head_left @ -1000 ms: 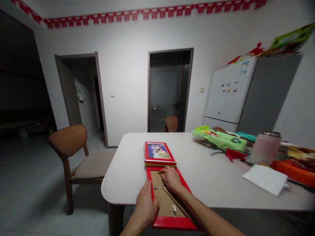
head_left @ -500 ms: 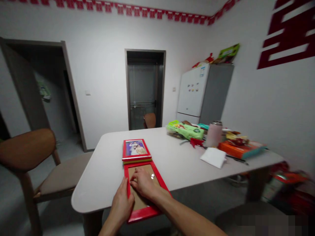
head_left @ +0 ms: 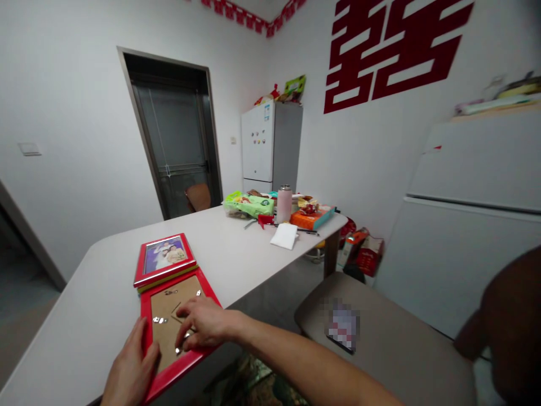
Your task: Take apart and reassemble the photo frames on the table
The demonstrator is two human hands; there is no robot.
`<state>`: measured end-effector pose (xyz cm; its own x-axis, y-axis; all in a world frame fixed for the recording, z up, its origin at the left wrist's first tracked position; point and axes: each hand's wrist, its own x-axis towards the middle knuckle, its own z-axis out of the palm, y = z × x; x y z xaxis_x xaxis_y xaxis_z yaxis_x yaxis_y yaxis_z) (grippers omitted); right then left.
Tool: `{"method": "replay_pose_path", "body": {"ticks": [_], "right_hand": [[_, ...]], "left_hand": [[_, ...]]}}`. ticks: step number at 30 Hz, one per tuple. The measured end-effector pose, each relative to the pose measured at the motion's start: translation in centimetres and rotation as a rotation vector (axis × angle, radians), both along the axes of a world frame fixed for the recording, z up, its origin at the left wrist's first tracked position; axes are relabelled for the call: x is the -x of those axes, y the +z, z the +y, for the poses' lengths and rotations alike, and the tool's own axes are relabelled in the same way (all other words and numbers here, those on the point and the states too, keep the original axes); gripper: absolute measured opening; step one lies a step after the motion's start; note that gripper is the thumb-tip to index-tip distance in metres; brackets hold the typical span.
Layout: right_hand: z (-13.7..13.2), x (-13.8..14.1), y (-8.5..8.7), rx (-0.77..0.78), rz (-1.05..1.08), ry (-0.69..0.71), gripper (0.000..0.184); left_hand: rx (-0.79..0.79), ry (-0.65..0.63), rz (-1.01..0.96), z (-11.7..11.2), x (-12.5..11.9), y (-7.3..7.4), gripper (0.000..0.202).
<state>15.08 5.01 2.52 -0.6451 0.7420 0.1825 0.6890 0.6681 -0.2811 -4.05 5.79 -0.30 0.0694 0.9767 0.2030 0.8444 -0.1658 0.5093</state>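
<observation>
A red picture frame point(head_left: 149, 316) lies face down at the table's near edge, its brown backing board point(head_left: 167, 344) showing. Small metal clips point(head_left: 160, 320) sit along the board's edges. My left hand point(head_left: 133, 363) grips the left side of this frame, thumb over the board. Above the board my right hand point(head_left: 205, 321) is bent, its fingers drawn together beside a shiny metal clip point(head_left: 178, 351); what is between the fingertips is partly hidden. Just beyond, touching or nearly touching, a second red frame point(head_left: 141, 265) lies face up with a photo of people in it.
On the white table point(head_left: 228, 265) stand a pink bottle point(head_left: 284, 204), a green packet point(head_left: 257, 207), an orange box point(head_left: 310, 219) and a folded white paper point(head_left: 284, 235). A chair seat point(head_left: 393, 349) with a blurred flat object on it is at the right. Fridges point(head_left: 257, 141) stand behind.
My view has swung to the right, so the frames appear further left. My right hand has shifted towards the near right part of the board, baring more clips. My left hand still holds the frame.
</observation>
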Motion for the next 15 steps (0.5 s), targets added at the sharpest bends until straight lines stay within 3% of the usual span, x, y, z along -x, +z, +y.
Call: {"method": "replay_pose_path", "body": {"ticks": [5,9,11,15], "right_hand": [[0.3,0.9,-1.0,-0.056,0.069,-0.057,0.034],[0.5,1.1,-1.2,-0.095,0.109,-0.371,0.044],[0.8,1.2,-0.9,-0.085,0.075,-0.461,0.036],[1.1,1.4,0.8,-0.080,0.070,-0.468,0.035]], "left_hand": [[-0.045,-0.014,-0.015,0.2,-0.1,0.1,0.037],[-0.032,-0.012,-0.055,0.4,0.1,0.3,0.035],[-0.011,-0.005,-0.092,0.6,0.2,0.4,0.036],[0.047,0.018,-0.238,0.6,0.1,0.9,0.039]]}}
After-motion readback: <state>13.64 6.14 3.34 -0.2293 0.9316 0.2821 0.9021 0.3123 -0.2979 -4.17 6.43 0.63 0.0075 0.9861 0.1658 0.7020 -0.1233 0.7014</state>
